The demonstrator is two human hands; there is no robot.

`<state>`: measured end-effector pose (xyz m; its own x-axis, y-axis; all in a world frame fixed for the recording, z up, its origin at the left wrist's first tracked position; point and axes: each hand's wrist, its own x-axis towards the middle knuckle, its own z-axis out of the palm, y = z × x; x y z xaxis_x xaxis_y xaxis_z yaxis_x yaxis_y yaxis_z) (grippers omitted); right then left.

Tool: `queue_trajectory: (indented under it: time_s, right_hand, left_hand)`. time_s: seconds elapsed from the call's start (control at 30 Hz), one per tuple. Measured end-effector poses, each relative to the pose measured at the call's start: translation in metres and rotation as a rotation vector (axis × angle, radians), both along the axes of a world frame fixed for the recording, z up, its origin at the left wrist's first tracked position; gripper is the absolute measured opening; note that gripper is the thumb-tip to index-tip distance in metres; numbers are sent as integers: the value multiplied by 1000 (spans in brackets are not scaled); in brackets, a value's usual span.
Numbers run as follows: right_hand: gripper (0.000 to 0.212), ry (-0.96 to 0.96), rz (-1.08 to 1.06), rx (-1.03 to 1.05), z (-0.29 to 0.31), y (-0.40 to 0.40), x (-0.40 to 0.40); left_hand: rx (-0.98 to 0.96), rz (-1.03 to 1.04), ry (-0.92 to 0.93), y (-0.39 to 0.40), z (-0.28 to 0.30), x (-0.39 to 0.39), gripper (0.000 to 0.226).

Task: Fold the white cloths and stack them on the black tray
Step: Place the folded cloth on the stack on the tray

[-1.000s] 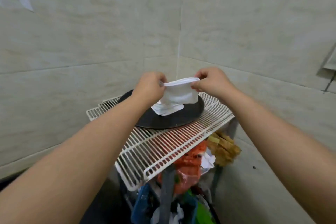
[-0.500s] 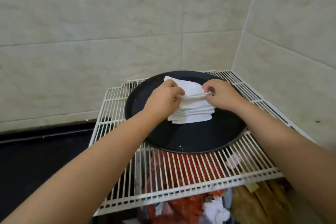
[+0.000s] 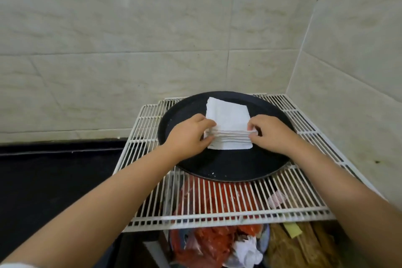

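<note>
A stack of folded white cloths (image 3: 228, 115) lies in the middle of a round black tray (image 3: 228, 167). My left hand (image 3: 187, 135) holds the stack's near left corner, its fingers curled against the layered edge. At the near right corner my right hand (image 3: 269, 132) pinches the top cloth between thumb and fingers. The top cloth lies flat, squared with the ones beneath it.
The tray sits on a white wire rack (image 3: 217, 209) pushed into a tiled corner, with walls behind and to the right. Under the rack are red bags (image 3: 208, 243), crumpled white paper (image 3: 245, 252) and brown packets (image 3: 302, 246). A dark floor lies to the left.
A second ago both hands held a folded cloth up in the air above the tray. They have since lowered it onto the stack and now hold its near corners.
</note>
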<state>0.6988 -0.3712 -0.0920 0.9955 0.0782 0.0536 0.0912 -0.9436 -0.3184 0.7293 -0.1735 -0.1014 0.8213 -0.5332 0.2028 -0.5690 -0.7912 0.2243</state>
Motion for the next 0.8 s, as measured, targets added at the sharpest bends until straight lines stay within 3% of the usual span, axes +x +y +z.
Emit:
queue_trajectory:
  time_s: [0.13,0.3,0.57,0.8]
  right_hand:
    - [33,-64,-36,-138,17,25,-8]
    - [29,-134,155,-190,41,118,-7]
    - [39,-170,589,-63,47,434,-39]
    - [48,-172,972,46,45,706,-113]
  left_hand:
    - [120,133,50,33,1,-3,52]
    - [207,334,101,126,18,-15,42]
    - [300,793,-51,412,43,-128,40]
    - [368,1200,-47,636,47,-269,43]
